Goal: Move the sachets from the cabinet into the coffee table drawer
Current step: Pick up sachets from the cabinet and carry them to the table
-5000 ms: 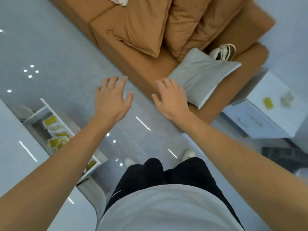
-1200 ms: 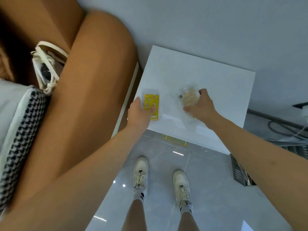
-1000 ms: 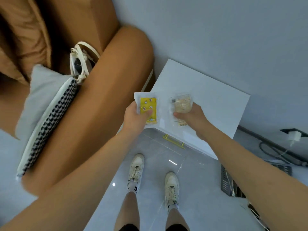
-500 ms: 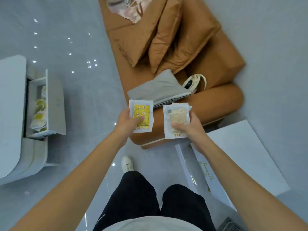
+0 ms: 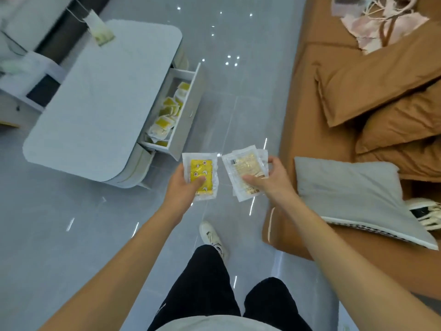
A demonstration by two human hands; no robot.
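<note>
My left hand (image 5: 182, 187) pinches a yellow sachet (image 5: 201, 172) by its lower edge, thumb on its face. My right hand (image 5: 272, 180) grips a small stack of beige sachets (image 5: 245, 169), thumb on top and fingers behind. Both are held at chest height over the grey floor. The white coffee table (image 5: 100, 101) stands to the upper left. Its drawer (image 5: 193, 101) is pulled open toward me and holds several yellow and pale sachets (image 5: 167, 115). The cabinet is out of view.
A tan sofa (image 5: 334, 96) with brown cushions runs along the right. A grey pillow (image 5: 353, 194) lies on its arm with a shoe (image 5: 427, 211) beside it. My legs and one white shoe (image 5: 211, 235) are below. A small packet (image 5: 100, 32) lies on the table's far corner.
I have turned from the white cabinet, where I picked up the sachets, toward the coffee table. The open drawer has come closer, and both hands still carry their sachets.
</note>
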